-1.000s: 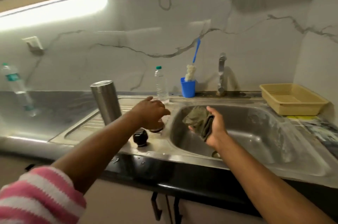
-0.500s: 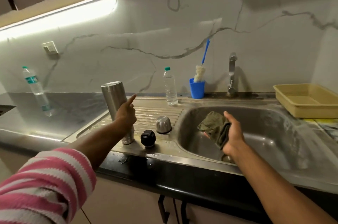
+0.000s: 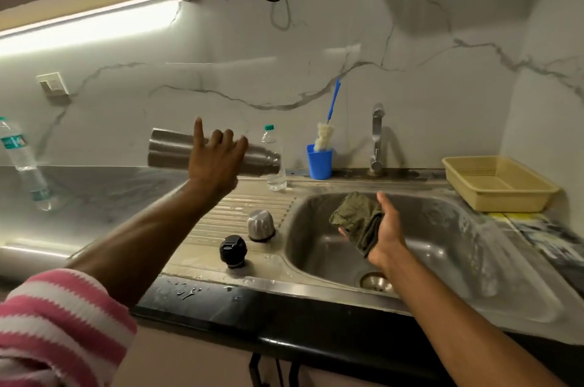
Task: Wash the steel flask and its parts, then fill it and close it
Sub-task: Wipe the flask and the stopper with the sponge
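My left hand [image 3: 215, 159] grips the steel flask [image 3: 170, 149] around its middle and holds it horizontally above the draining board, its neck pointing right toward the sink; my index finger sticks up. The flask's steel cup [image 3: 260, 224] stands upside down on the draining board, and the black stopper [image 3: 233, 250] stands just in front of it. Over the sink basin [image 3: 442, 260] my right hand [image 3: 387, 232] holds a folded green-grey cloth [image 3: 357, 219].
A blue cup [image 3: 319, 162] with a bottle brush [image 3: 325, 137] stands by the tap [image 3: 376, 140]. One plastic water bottle [image 3: 275, 162] is behind the flask, another [image 3: 22, 162] is far left. A beige tray [image 3: 496, 184] sits right of the sink.
My left hand left the steel cup on the draining board, took the upright flask, lifted it and tipped it onto its side. The right hand with the cloth stayed over the sink.
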